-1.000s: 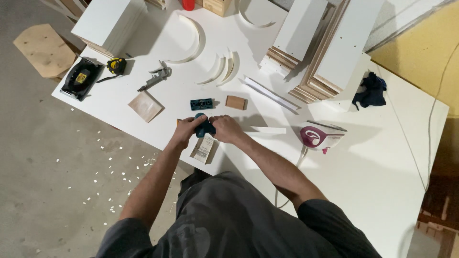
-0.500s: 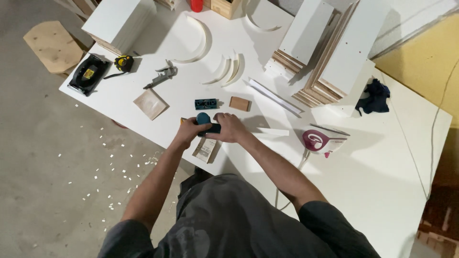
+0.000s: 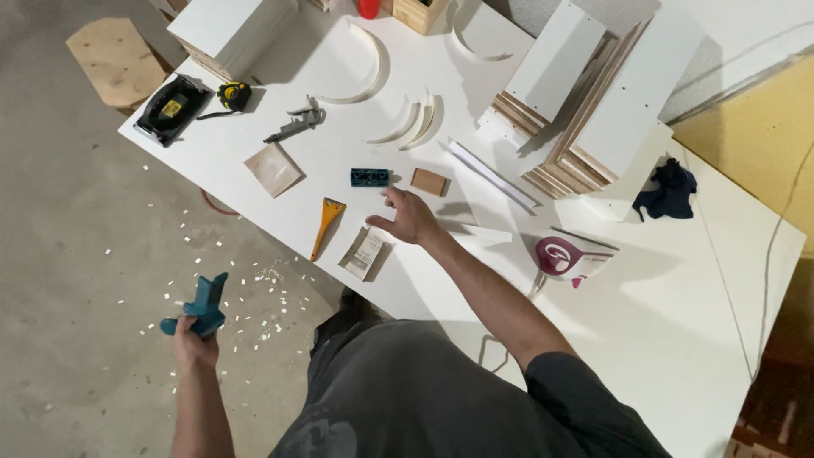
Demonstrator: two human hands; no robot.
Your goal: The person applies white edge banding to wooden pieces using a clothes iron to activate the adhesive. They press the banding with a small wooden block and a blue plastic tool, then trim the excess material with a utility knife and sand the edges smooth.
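One teal tool (image 3: 200,309), three curved strips (image 3: 411,124)

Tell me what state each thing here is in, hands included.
Left hand: closed around the teal tool, off the table's edge.
Teal tool: held upright over the floor.
Right hand: open, fingers spread, above the table near the small teal block.
Small teal block: lying flat, untouched.
Orange scraper: lying flat, untouched.
Tape measure: lying on the table, tape retracted.
Dark cloth: crumpled.
White table: covered with parts at the far end.
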